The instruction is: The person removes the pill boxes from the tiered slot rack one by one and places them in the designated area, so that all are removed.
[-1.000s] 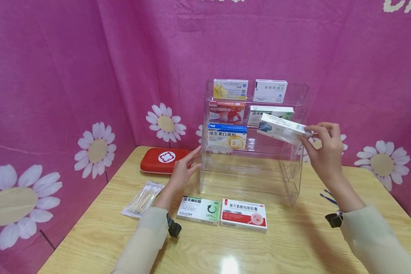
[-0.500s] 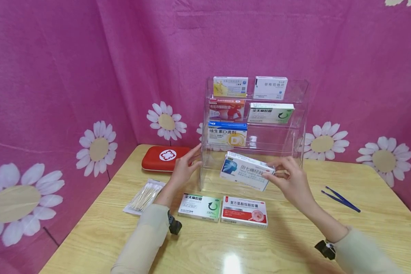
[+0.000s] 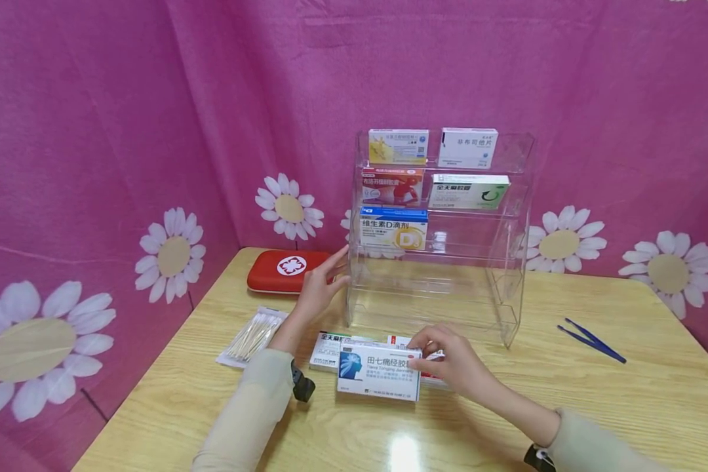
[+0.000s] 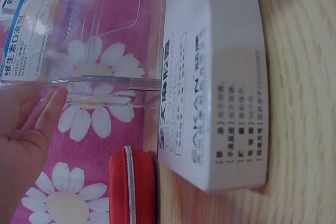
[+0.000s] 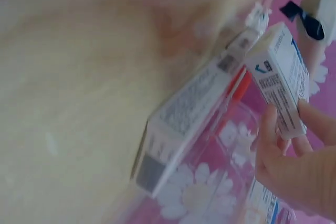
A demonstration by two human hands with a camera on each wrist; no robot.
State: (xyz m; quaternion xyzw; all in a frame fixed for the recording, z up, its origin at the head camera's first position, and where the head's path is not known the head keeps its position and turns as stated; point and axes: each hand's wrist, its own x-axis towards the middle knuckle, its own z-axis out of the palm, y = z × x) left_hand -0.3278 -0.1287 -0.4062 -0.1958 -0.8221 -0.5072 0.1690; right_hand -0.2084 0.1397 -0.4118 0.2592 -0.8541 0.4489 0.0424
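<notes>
My right hand [image 3: 460,364] pinches a white and blue medicine box [image 3: 377,377] by its right end, holding it low in front of the rack. In the head view that box overlaps a green and white medicine box [image 3: 324,352] and a red and white one [image 3: 396,340] on the table, hiding much of both. The right wrist view shows thumb and fingers [image 5: 269,135] on opposite sides of the held box. My left hand [image 3: 317,288] touches the left side of the clear display rack [image 3: 516,288] with extended fingers.
On the rack's upper tiers stand several medicine boxes, including a blue and yellow one [image 3: 392,231] and a red one [image 3: 392,188]. Left of it lie a red zip case [image 3: 265,278] and a packet of cotton swabs [image 3: 252,337]. Blue tweezers [image 3: 592,341] lie at right.
My right hand has carried the white and blue box from the rack's third tier down and leftward to above the table boxes, its printed front turned into view. The left hand stays at the rack.
</notes>
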